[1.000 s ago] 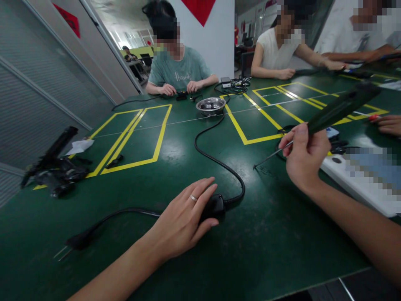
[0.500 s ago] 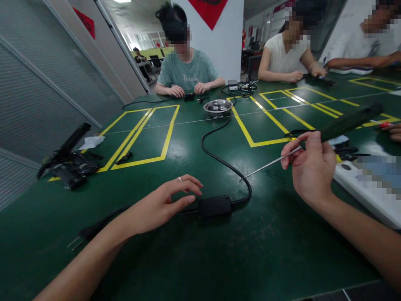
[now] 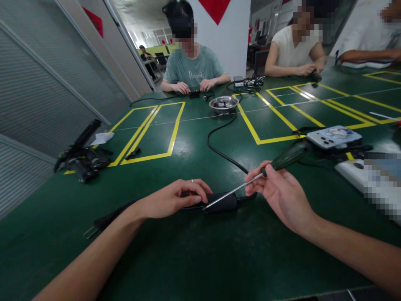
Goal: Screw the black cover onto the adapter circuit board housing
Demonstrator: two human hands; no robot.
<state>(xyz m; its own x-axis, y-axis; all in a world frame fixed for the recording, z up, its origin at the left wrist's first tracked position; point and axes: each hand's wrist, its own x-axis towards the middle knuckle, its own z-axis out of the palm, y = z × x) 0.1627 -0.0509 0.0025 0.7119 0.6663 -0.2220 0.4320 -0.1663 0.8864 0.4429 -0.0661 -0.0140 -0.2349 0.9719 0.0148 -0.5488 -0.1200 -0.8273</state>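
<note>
A black power adapter (image 3: 223, 202) lies on the green table (image 3: 194, 255), with a black cable (image 3: 221, 138) running from it toward the far side and a plug (image 3: 97, 225) at its near-left end. My left hand (image 3: 173, 200) rests on the adapter's left end, fingers curled over it. My right hand (image 3: 278, 194) grips a screwdriver (image 3: 266, 171) with a dark green handle; its thin metal tip touches the adapter near my left fingertips.
A metal bowl (image 3: 223, 103) stands mid-table among yellow taped rectangles (image 3: 171, 142). Black parts (image 3: 82, 158) are piled at the left edge. A phone (image 3: 333, 136) and a white device (image 3: 360, 175) lie at right. Three people sit along the far side, hands on the table.
My right hand has lowered the screwdriver and swung its tip down onto the adapter. My left hand lifted off the adapter, then settled back on its left end.
</note>
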